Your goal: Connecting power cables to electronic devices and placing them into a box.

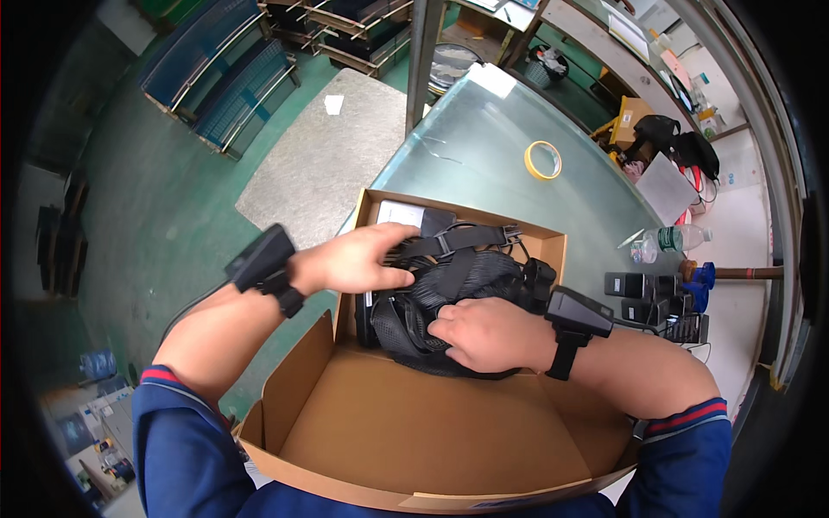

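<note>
An open brown cardboard box (560,252) stands before me on the table's near end, its large lid flap folded toward my body. Inside lies a bundle of black mesh gear (484,269) with wide straps and a plastic buckle. My left hand (358,259) reaches over the box's left side, thumb and index finger apart, touching the gear's left edge. Curled fingers of my right hand (496,335) rest on the mesh at its near side; their tips are partly hidden. A white-and-dark item (402,213) sits in the box's far left corner. Both wrists carry strapped black devices.
Glass-topped table (484,138) extends away, with a yellow tape roll (542,161) on it. On the right are plastic bottles (678,240), several black blocks (635,293) and a black bag (682,142). Blue benches (224,78) stand far left beyond green floor.
</note>
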The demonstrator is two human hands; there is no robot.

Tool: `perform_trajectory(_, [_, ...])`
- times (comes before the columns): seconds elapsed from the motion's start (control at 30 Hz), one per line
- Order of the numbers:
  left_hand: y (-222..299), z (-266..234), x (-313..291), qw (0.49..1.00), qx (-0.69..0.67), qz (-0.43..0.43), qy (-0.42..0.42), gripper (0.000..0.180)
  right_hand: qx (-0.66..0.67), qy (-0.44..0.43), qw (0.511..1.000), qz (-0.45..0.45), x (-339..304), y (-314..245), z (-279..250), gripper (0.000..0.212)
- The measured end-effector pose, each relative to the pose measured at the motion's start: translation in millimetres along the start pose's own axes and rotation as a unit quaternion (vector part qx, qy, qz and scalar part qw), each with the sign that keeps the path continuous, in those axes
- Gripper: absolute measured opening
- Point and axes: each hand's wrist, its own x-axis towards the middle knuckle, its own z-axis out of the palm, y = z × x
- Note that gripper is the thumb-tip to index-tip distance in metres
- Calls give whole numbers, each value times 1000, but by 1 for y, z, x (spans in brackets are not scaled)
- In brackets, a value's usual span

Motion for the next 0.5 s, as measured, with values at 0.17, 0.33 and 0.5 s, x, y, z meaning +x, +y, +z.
perform_trajectory(0.17, [-4, 48, 31, 986, 73, 137, -63, 69, -39, 145, 987, 61, 7, 20, -43, 33])
perform_trajectory(0.33, [8, 51, 30, 964, 79, 244, -70, 60, -161, 244, 950, 107, 4, 75, -13, 50])
perform_trajectory(0.5, [9, 43, 34, 962, 86, 225, -128, 53, 32, 143, 975, 165, 0, 80, -13, 53])
